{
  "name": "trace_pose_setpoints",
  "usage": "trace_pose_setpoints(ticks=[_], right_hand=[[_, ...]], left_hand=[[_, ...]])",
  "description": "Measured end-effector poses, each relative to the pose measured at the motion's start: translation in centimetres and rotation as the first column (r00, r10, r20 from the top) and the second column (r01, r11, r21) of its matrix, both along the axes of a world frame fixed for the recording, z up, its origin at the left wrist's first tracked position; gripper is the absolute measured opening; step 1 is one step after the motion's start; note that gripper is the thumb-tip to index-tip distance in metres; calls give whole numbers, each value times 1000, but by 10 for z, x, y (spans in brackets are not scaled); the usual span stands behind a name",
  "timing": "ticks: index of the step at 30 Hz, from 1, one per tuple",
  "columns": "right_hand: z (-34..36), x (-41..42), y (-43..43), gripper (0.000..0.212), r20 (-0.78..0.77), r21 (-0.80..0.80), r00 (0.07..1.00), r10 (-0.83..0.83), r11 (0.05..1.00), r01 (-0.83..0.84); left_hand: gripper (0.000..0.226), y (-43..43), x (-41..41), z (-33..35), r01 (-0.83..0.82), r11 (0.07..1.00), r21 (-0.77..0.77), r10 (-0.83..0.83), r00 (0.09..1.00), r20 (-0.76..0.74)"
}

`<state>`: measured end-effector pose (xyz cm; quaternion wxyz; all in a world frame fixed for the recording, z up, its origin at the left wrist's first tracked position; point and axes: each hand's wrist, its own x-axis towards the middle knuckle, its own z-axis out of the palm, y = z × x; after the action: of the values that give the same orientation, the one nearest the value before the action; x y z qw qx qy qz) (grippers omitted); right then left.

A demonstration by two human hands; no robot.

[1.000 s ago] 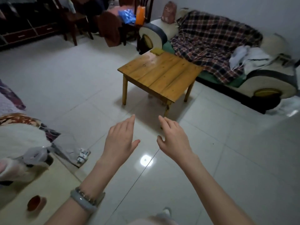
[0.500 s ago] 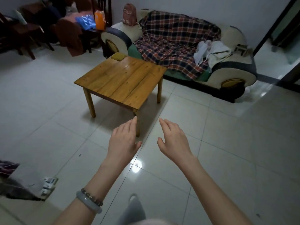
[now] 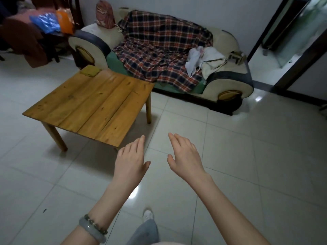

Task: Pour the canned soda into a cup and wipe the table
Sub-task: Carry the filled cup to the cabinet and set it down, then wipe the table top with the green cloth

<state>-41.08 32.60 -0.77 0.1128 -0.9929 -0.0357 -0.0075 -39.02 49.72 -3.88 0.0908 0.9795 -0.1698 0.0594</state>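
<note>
A shiny floor (image 3: 247, 156) of big pale tiles fills most of the room. At the back, by the wall, stands a cream sofa (image 3: 230, 82) with dark trim. A checked blanket (image 3: 159, 50) in red, blue and white is spread over its seat and back. The low wooden table (image 3: 92, 105) stands on the floor in front of the sofa's left end, up and to the left of the hands. Its top is made of long planks. Both bare arms reach out over the floor, near the table's closest corner but not touching it. The left hand (image 3: 131, 161) is flat with the palm down, its fingers straight and close together, and it holds nothing. The right hand (image 3: 185, 156) is just beside it but apart from it, with loose, slightly spread fingers, and it holds nothing too. A heap of white clothes (image 3: 205, 59) lies on the right end of the sofa. A pink backpack (image 3: 105, 15) sits on the sofa's left arm. A folded yellow cloth (image 3: 90, 71) lies on the far corner of the table. Two bracelets (image 3: 92, 228) ring the left wrist. A white shoe (image 3: 147, 213) shows on the floor below the hands
</note>
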Motion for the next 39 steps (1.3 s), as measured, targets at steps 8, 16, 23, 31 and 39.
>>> trace_pose_setpoints(ticks=[8,16,23,31,39], right_hand=[[9,120,-35,63,3,-6,1000,-1,1000,1],[1,219,-62,64,7,35,999,40,999,-40],[-13,339,-99,63,10,34,978,207,978,-207],[-11,478,-134,65,-19,46,890,455,890,-454],[-27,569,-115,68,-89,61,751,654,756,-652]], left_hand=[[91,-32,116,3,-18,1000,-2,18,1000,9],[90,-56,209,4,-51,998,35,50,998,25],[89,-89,310,0,-194,976,99,189,980,56],[87,-134,405,-5,-403,907,121,406,914,-3],[87,-125,461,-16,-606,784,139,618,782,-77]])
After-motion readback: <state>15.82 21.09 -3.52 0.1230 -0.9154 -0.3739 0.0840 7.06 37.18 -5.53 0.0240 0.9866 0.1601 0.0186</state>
